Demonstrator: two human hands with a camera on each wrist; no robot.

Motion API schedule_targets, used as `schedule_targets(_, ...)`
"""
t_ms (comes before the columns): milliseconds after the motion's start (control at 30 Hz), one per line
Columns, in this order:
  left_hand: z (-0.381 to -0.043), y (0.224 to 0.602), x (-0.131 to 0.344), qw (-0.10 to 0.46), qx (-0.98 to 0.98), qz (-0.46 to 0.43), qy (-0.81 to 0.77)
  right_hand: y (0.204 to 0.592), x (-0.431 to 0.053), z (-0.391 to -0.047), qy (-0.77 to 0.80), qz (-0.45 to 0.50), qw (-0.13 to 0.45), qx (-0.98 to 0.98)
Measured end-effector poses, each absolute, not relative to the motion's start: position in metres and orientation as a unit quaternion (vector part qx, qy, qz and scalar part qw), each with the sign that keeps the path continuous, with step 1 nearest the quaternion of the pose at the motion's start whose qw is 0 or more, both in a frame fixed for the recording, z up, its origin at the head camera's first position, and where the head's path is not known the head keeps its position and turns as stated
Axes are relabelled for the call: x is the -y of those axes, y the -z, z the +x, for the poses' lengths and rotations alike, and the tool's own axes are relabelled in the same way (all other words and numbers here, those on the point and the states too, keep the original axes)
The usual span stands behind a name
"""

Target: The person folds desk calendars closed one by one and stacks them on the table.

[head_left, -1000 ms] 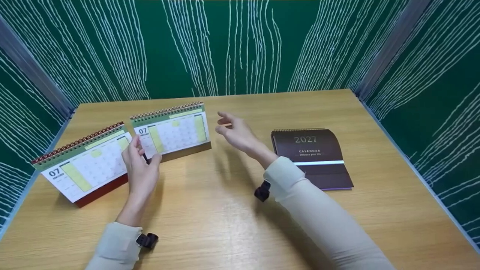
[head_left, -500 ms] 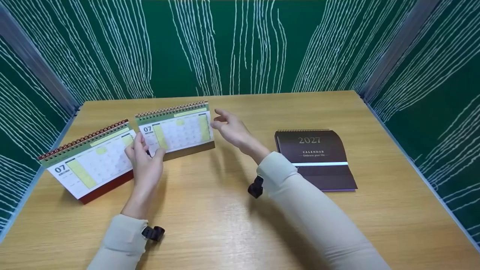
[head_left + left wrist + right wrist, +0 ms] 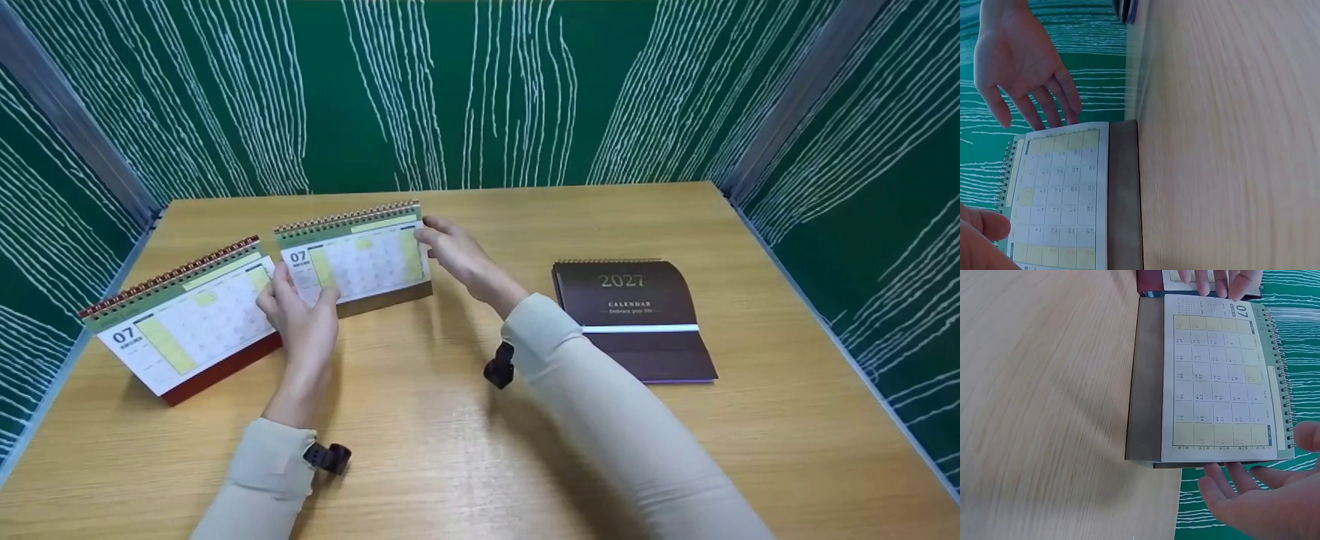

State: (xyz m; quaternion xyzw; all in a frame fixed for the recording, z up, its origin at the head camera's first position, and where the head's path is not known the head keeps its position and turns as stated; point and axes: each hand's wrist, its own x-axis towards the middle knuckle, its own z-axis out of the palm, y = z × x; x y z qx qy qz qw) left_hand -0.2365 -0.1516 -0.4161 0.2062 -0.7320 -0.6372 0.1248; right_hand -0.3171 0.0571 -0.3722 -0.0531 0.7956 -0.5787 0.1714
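Observation:
A brown-based desk calendar [image 3: 367,259] stands tilted back on the table, its page marked 07. My left hand [image 3: 306,322] is at its left end, fingers in the gap beside a second calendar and thumb in front of the page. At the opposite end, my right hand [image 3: 465,259] has its fingertips right at the edge; its relaxed fingers [image 3: 1216,481] show beside the calendar in the right wrist view. The red-based desk calendar [image 3: 191,322], also on page 07, stands angled to the left, its right edge close to my left fingers.
To the right, a dark brown 2027 calendar [image 3: 626,292] with a pale band across it stands on the wooden table [image 3: 465,450]. Green panels with white wavy lines [image 3: 510,90] enclose the table's back and sides.
My right hand has moved left to the right edge of the brown-based calendar. My left hand has shifted slightly right, toward that calendar's left end. The view has shifted a little.

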Motion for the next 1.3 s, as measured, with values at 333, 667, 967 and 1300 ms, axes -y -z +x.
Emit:
schedule_targets(333, -0.237, 0.418, 0.143, 0.141, 0.719, 0.212, 0.647, 0.372, -0.056, -0.318, 0.585, -0.056, 0.178, -0.789)
schedule_targets(667, -0.236, 0.419, 0.142, 0.138, 0.725, 0.197, 0.646, 0.369, -0.058, -0.32, 0.576, -0.051, 0.174, -0.797)
schedule_targets(967, -0.238, 0.419, 0.141, 0.122, 0.726, 0.181, 0.652, 0.365, -0.064, -0.328, 0.598, -0.03, 0.207, -0.774)
schedule_targets(1300, -0.238, 0.42, 0.143, 0.12, 0.727, 0.181, 0.651, 0.36, -0.064, -0.336, 0.62, 0.0, 0.235, -0.749)
